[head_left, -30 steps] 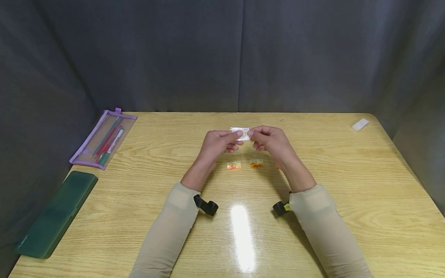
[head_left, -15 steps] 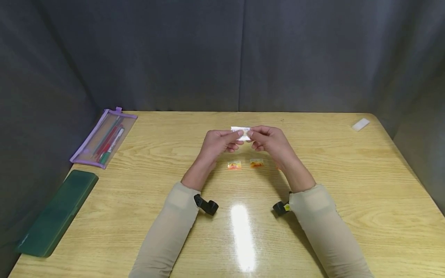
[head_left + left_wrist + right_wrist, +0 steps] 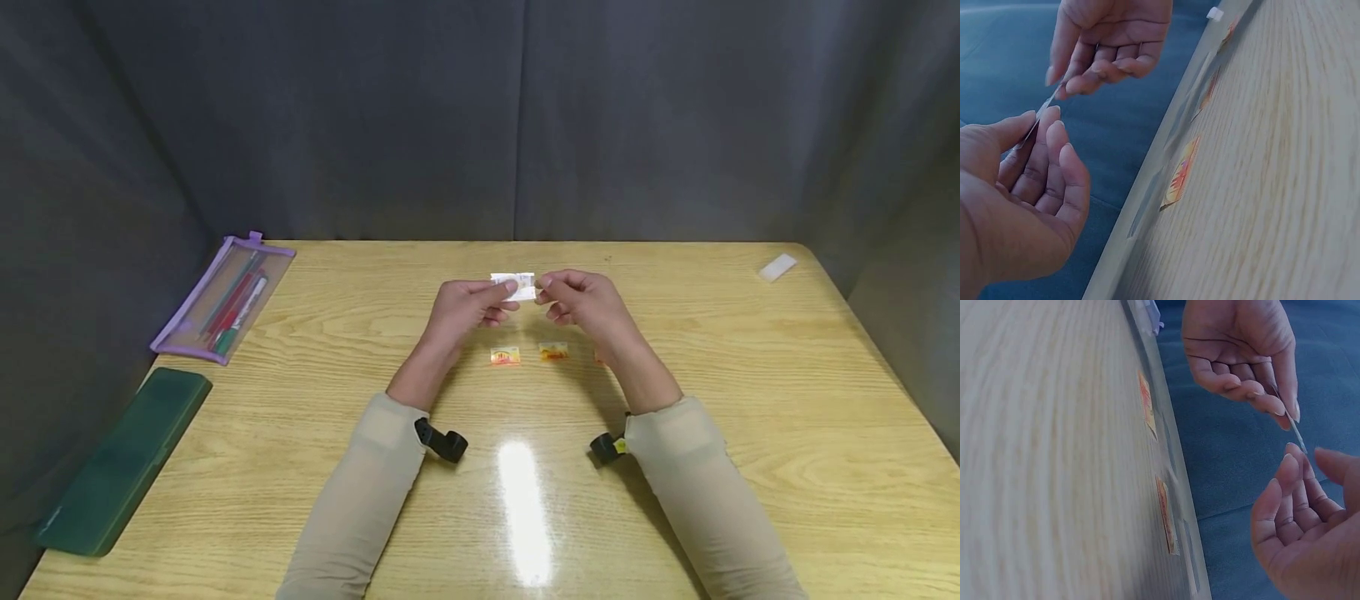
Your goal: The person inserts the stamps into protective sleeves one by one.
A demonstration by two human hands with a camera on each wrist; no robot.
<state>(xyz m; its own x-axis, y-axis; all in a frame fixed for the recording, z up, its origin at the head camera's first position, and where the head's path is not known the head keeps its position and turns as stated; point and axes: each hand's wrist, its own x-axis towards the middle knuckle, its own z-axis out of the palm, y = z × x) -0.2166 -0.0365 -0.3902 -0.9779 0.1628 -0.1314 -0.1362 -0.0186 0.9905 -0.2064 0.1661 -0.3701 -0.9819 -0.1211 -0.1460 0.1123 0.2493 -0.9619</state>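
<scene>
My left hand (image 3: 467,310) pinches a small white printed stamp (image 3: 527,278) between thumb and fingers, above the table's far half. The stamp appears edge-on, thin and flat, in both wrist views. Close to its right edge is my right hand (image 3: 592,307). In the right wrist view that thumb stands apart from the fingers, and the index fingertip is at or very near the stamp's edge. Below the hands lie an orange-yellow stamp (image 3: 505,357) and a second one (image 3: 553,352). A third stamp (image 3: 598,359) is mostly hidden by my right wrist.
On the left of the wooden table (image 3: 337,400) lie a purple-edged mesh pouch (image 3: 225,304) with pens inside and a dark green case (image 3: 123,462). A small white block (image 3: 777,267) sits at the far right corner. Dark curtains (image 3: 375,125) surround the table.
My right thumb and fingers have come off the stamp's face. My left hand has drawn the stamp slightly left. The stamps on the table have stayed put.
</scene>
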